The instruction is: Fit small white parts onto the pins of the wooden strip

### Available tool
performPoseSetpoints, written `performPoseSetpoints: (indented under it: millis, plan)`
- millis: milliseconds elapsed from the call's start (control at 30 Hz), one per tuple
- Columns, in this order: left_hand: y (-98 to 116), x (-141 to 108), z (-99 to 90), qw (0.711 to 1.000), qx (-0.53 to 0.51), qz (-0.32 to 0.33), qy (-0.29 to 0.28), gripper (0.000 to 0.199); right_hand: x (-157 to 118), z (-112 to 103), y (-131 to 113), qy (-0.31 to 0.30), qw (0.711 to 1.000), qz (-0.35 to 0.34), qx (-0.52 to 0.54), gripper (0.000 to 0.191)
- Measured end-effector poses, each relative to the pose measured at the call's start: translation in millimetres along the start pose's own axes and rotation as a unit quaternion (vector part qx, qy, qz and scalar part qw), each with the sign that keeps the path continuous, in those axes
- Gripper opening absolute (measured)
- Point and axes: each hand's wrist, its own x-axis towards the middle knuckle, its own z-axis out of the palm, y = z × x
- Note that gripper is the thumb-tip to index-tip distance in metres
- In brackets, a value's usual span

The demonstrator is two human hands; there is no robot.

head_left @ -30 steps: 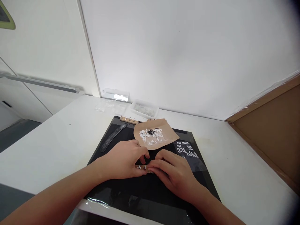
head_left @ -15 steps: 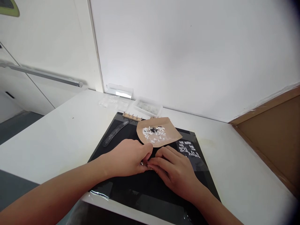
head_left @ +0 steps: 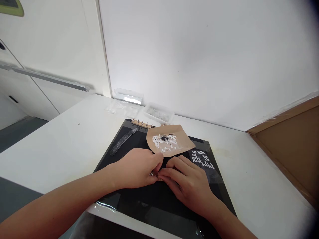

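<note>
Over the black mat (head_left: 139, 202), my left hand (head_left: 139, 167) and my right hand (head_left: 188, 181) meet fingertip to fingertip. Both are closed on a small tan strip (head_left: 160, 179) with metal pegs, mostly hidden by my fingers. Metal glints (head_left: 151, 174) show beside my left thumb. Just beyond the hands lies an open brown paper piece (head_left: 184, 141), holding many small white scraps (head_left: 170, 141) and some dark bits. To the left rests a curved black nail file (head_left: 123, 141) dusted with white.
A similar tan strip with upright metal pegs (head_left: 142, 124) lies at the mat's far edge. Small white pieces in rows (head_left: 199, 157) sit at the mat's right. Behind are a clear tray (head_left: 159, 113), a clear lid (head_left: 128, 96) and plastic bags (head_left: 119, 108) by the white wall.
The whole view has shifted slightly, so things sit a little further right. Both hands keep the same hold in the same place on the mat.
</note>
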Motion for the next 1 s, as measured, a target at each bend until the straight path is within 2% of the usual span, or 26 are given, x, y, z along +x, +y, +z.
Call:
performPoseSetpoints:
  millis: [600, 1000]
  plan:
    - [-4, 2, 6.1, 0.999, -0.002, 0.036, 0.034, 0.017, 5, -6, -3, -0.028, 1.0, 0.001, -0.01, 0.012]
    - [-8, 3, 7.6, 0.998, -0.006, 0.037, 0.04, 0.014, 5, -10, -3, -0.056, 0.998, 0.019, 0.009, 0.012]
